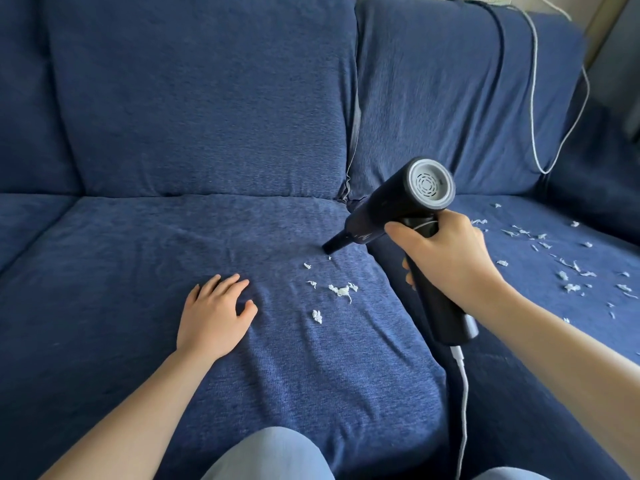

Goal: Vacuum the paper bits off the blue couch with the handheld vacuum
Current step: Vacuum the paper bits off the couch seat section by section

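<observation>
My right hand (450,258) grips the handle of a black handheld vacuum (388,209) with a grey vented rear end. Its narrow nozzle (331,244) touches the middle seat cushion of the blue couch (138,271). Several white paper bits (341,290) lie just below the nozzle on that cushion. Many more paper bits (568,271) are scattered over the right seat cushion, behind my right hand. My left hand (214,313) rests flat on the middle cushion, left of the bits, with fingers relaxed and holding nothing.
A white cable (462,393) hangs from the bottom of the vacuum handle down the gap between cushions. Another white cord (535,98) drapes over the right back cushion. My knees in light blue trousers (270,455) press against the couch's front edge.
</observation>
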Demonstrator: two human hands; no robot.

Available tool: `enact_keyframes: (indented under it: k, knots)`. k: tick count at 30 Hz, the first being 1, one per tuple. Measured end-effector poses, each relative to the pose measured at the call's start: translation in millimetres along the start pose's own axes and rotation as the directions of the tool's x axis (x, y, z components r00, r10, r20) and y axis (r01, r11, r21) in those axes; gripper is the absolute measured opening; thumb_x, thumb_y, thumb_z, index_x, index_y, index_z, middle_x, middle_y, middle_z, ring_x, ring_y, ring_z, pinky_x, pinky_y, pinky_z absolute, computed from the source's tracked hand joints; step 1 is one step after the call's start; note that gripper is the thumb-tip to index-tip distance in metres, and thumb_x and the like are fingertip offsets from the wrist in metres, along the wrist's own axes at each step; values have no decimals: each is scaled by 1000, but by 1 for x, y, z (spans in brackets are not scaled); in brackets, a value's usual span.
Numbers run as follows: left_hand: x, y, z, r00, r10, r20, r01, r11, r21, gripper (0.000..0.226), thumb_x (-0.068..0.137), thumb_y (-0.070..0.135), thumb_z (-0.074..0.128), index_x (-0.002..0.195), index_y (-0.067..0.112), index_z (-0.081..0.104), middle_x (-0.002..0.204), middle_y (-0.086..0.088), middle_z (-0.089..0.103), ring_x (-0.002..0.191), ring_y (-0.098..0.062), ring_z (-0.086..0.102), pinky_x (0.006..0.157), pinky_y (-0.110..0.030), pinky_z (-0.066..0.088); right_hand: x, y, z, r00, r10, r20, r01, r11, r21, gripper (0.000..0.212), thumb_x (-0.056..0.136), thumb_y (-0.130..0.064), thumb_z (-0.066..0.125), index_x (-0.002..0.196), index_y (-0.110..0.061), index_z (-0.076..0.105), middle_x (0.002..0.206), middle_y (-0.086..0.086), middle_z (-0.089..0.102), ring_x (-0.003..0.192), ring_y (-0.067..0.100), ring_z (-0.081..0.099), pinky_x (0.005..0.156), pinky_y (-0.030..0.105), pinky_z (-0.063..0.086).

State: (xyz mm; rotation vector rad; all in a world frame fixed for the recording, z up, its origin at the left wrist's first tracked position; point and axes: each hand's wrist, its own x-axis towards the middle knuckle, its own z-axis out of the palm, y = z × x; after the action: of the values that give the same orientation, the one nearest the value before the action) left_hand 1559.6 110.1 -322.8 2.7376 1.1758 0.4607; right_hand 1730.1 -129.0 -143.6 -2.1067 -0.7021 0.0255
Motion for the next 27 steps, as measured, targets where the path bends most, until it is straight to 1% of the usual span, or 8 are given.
enact_keyframes:
  k: [7,8,11,13,17,21,26,27]
  knots:
    - [0,0,1,1000,1,16,-1,1000,-5,49,96,42,38,143,30,44,154,10,35,146,-16,22,120,-42,15,-22,3,-22,999,26,21,-26,1000,7,27,87,-37,71,72,-16,62,57,7,72,42,16,66,55,26,54]
    - [0,1,1,1000,3,19,-3,1000,-2,49,96,42,37,143,30,44,154,10,34,146,-16,22,120,-42,15,-25,3,-23,999,27,25,-27,1000,2,28,86,-37,71,71,-15,61,57,7,71,42,15,66,56,27,55]
    - [-1,0,0,1000,2,27,-2,1000,2,49,96,43,36,144,31,43,154,10,33,146,-15,21,120,-42,15,-31,2,-23,999,22,29,-22,1000,13,30,85,-39,70,69,-16,62,56,5,71,43,13,66,68,34,60]
    - [0,0,0,1000,3,24,-3,1000,4,49,96,43,36,143,31,43,154,10,34,146,-15,21,120,-41,16,-35,-1,-22,999,6,37,-7,1000,26,31,84,-41,70,69,-15,62,56,4,71,46,12,66,71,34,59]
    - [-1,1,-1,1000,-1,21,1,1000,-6,49,96,43,37,143,31,44,154,11,34,146,-14,21,120,-40,15,-37,-8,-17,997,-30,77,29,999,19,32,84,-41,70,71,-14,62,58,6,72,43,10,65,70,30,57]
    - [-1,1,-1,1000,5,20,-5,1000,-8,49,96,44,36,143,31,43,154,11,34,146,-14,20,120,-40,14,-38,-11,-15,995,-30,94,30,1000,-6,34,84,-42,70,72,-11,63,59,7,73,43,10,65,70,28,55]
    - [0,0,0,1000,-2,10,2,1000,-7,48,96,43,38,142,30,46,153,10,36,145,-15,23,119,-41,16,-47,-14,-25,995,-8,104,11,999,-35,34,84,-43,69,69,-13,62,58,6,72,43,7,64,60,20,50]
    - [0,-1,0,1000,-2,10,2,1000,-3,48,96,43,38,142,30,46,153,10,36,145,-15,23,119,-41,16,-50,-14,-28,994,-5,109,9,999,-39,34,84,-43,69,68,-14,62,58,6,72,45,7,64,61,22,50]
